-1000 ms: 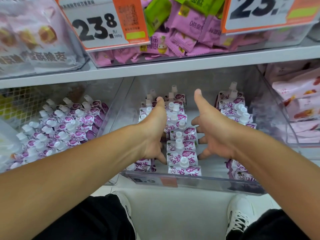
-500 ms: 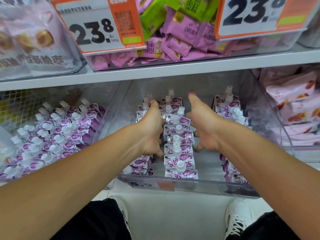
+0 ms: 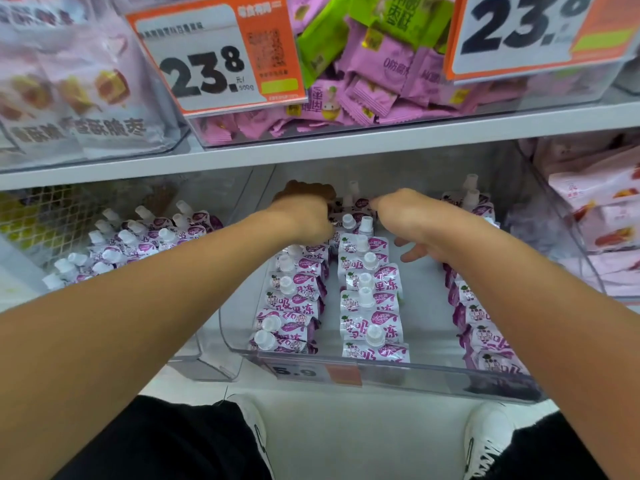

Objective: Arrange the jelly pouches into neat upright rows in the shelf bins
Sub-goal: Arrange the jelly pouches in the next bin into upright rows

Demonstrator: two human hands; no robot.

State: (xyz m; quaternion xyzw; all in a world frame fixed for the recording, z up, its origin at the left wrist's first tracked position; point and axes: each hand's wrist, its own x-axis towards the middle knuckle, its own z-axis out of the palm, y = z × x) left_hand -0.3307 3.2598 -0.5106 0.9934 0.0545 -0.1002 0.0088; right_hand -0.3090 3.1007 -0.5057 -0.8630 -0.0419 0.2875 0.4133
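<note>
White-and-purple jelly pouches with white caps stand in three rows in the clear middle bin (image 3: pixel 433 370): a left row (image 3: pixel 291 299), a middle row (image 3: pixel 370 303) and a right row (image 3: pixel 485 330). My left hand (image 3: pixel 304 211) reaches deep to the back of the bin, its fingers curled down over the rear pouches of the left row. At the back of the middle row is my right hand (image 3: pixel 405 216), thumb against the rear pouch (image 3: pixel 362 203), with its fingers hanging loosely beside the row. My palms hide the fingertips.
A second clear bin (image 3: pixel 207 362) on the left holds several more capped pouches (image 3: pixel 138 237). The shelf edge (image 3: pixel 346 147) hangs just above my hands, with snack bins and price tags (image 3: pixel 214 60) on it. Pink packets (image 3: pixel 602 216) fill the right bin.
Both hands have moved from the middle of the bin to its back. The raised thumbs have come down and the hands now curl over the rear pouches.
</note>
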